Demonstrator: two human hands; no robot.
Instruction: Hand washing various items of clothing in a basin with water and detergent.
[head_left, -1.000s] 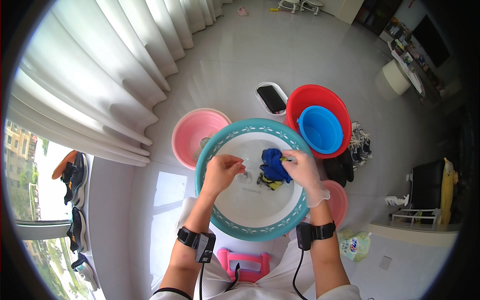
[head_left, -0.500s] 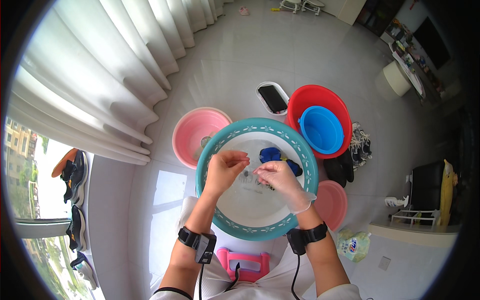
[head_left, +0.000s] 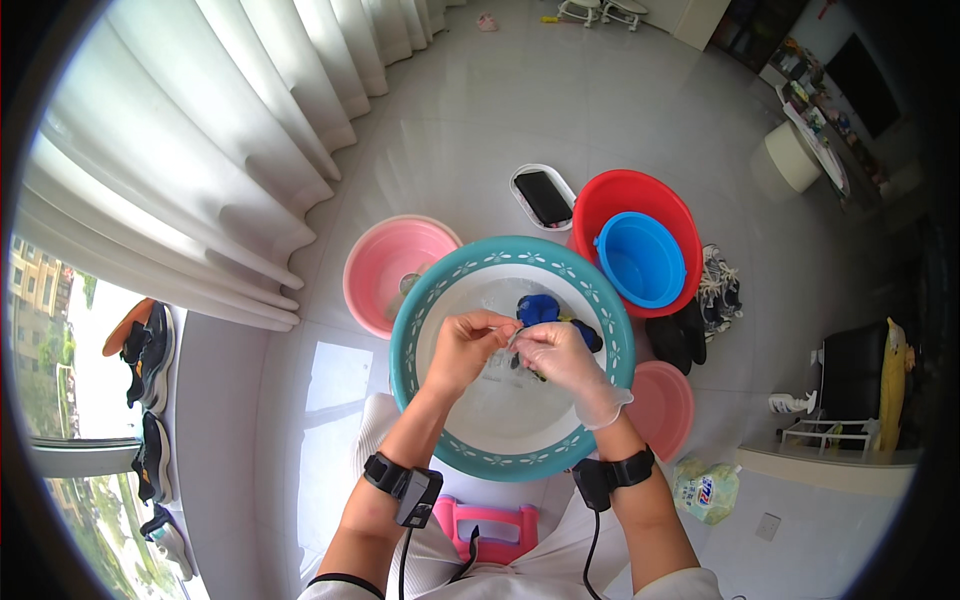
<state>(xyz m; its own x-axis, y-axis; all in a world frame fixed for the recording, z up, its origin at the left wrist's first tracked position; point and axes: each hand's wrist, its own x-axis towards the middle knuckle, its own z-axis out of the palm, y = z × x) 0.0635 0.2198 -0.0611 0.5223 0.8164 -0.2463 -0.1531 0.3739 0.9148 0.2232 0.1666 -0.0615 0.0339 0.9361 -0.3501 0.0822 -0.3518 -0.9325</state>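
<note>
My bare left hand [head_left: 467, 352] and my right hand [head_left: 559, 354], in a clear, loose-cuffed glove, meet above a large teal-rimmed basin [head_left: 457, 452]. The left fingers pinch at the gloved fingertips of the right hand, near a small pale bit too fine to name. Curled in, the right thumb and fingers press together; whether anything lies between them is hidden. Beyond the right hand, bundled blue cloth [head_left: 537, 309] with dark and yellow parts lies in the basin, partly covered by that hand. Shallow clear water seems to fill the white bottom.
Pink basins stand left [head_left: 378, 250] and right [head_left: 664, 405] of the teal one. A red basin [head_left: 630, 187] holding a blue bucket [head_left: 640, 260] sits at the far right, beside shoes [head_left: 718, 290]. Farther off is a black phone [head_left: 543, 198] on a white tray. A pink stool [head_left: 487, 530] is below me.
My left hand has moved right, and its fingers have closed at the right hand's fingertips. The right hand has barely shifted. The cloth has stayed in place.
</note>
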